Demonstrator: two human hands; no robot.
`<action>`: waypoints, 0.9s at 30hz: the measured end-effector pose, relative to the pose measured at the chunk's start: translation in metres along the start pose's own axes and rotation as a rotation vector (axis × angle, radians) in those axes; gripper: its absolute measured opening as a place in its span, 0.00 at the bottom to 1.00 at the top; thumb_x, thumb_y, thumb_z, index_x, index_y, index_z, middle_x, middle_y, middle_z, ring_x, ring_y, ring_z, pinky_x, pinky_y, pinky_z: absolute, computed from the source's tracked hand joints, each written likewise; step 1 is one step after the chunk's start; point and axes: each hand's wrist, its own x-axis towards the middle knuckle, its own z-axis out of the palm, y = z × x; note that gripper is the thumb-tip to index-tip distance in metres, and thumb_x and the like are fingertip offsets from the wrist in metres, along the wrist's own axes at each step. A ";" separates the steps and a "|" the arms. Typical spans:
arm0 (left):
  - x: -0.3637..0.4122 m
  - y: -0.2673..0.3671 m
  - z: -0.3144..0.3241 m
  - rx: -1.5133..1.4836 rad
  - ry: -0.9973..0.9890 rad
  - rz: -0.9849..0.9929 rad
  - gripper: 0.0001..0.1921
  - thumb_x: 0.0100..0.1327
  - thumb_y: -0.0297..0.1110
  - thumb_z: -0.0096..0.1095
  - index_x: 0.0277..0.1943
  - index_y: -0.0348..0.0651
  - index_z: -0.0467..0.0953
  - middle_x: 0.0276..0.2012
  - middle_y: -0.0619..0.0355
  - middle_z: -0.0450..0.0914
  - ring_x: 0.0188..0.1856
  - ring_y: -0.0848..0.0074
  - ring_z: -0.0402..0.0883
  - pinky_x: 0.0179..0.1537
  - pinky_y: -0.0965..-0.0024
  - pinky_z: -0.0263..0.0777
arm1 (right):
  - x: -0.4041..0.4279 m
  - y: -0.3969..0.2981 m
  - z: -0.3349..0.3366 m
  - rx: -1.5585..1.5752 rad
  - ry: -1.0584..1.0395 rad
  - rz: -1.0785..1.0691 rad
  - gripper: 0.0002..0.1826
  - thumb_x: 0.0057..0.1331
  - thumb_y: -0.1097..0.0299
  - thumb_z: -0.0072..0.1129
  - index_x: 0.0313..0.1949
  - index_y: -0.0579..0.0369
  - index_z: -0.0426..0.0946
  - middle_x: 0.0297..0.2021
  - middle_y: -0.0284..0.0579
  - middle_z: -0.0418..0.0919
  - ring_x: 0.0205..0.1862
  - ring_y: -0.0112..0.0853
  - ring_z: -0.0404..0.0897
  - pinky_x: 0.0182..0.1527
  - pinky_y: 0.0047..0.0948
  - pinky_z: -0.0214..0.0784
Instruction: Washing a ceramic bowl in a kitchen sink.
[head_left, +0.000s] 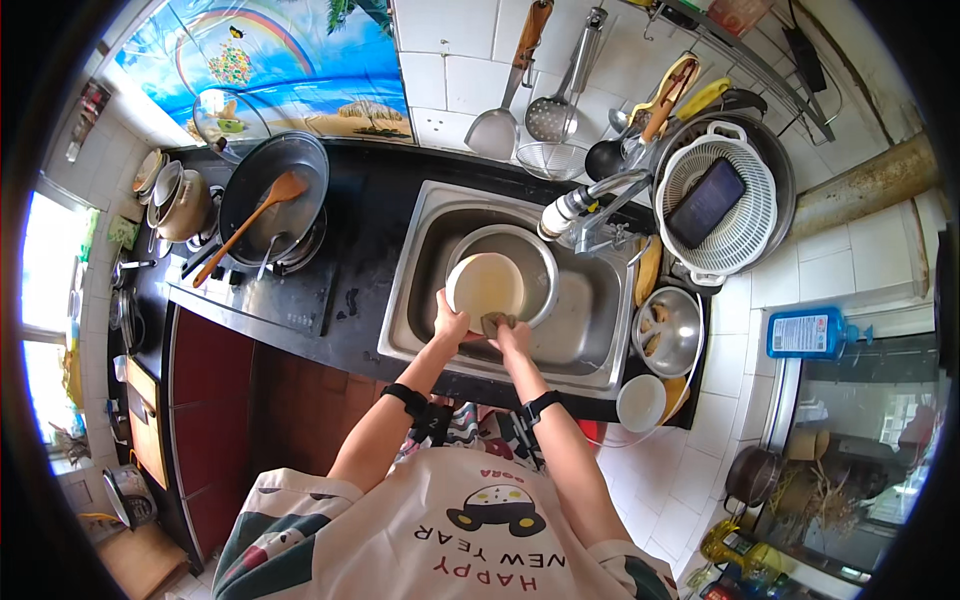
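A white bowl (487, 281) is tilted towards me above a round metal basin (541, 262). The basin stands in a stainless steel sink (577, 330). My left hand (451, 324) grips the bowl at its lower left rim. In my right hand (513, 337) is a bunched greyish-brown cloth (491, 324), pressed against the bowl's near rim. The cloth is small here, so its exact kind is unclear. Over the basin's upper right side reaches the faucet (562, 217); no running water can be made out.
Left of the sink, a wok (281, 180) with a wooden spatula (281, 195) sits on the stove. To the right are a metal bowl with food pieces (667, 330), a white cup (640, 403) and a white colander (679, 161) holding a phone (706, 202). Utensils hang behind, including a skimmer (551, 118).
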 end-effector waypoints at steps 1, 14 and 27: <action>0.003 0.000 0.000 0.006 -0.045 -0.019 0.32 0.55 0.17 0.45 0.62 0.58 0.53 0.57 0.46 0.62 0.53 0.49 0.72 0.35 0.52 0.83 | 0.013 -0.007 -0.014 -0.373 0.067 -0.184 0.17 0.59 0.64 0.58 0.33 0.72 0.75 0.30 0.66 0.78 0.37 0.51 0.80 0.37 0.46 0.72; -0.030 0.029 -0.006 -0.059 -0.356 -0.168 0.34 0.51 0.14 0.37 0.63 0.53 0.49 0.58 0.45 0.62 0.49 0.46 0.77 0.38 0.46 0.81 | 0.016 -0.100 -0.040 -0.569 -0.046 -0.888 0.07 0.63 0.67 0.55 0.39 0.56 0.76 0.26 0.56 0.78 0.31 0.50 0.79 0.30 0.45 0.70; 0.008 0.010 -0.004 0.075 -0.079 -0.089 0.31 0.51 0.15 0.41 0.57 0.53 0.48 0.54 0.45 0.60 0.48 0.47 0.74 0.32 0.49 0.82 | -0.040 0.000 0.011 -0.543 0.240 -0.372 0.24 0.63 0.53 0.51 0.27 0.68 0.78 0.23 0.64 0.77 0.32 0.54 0.79 0.35 0.47 0.68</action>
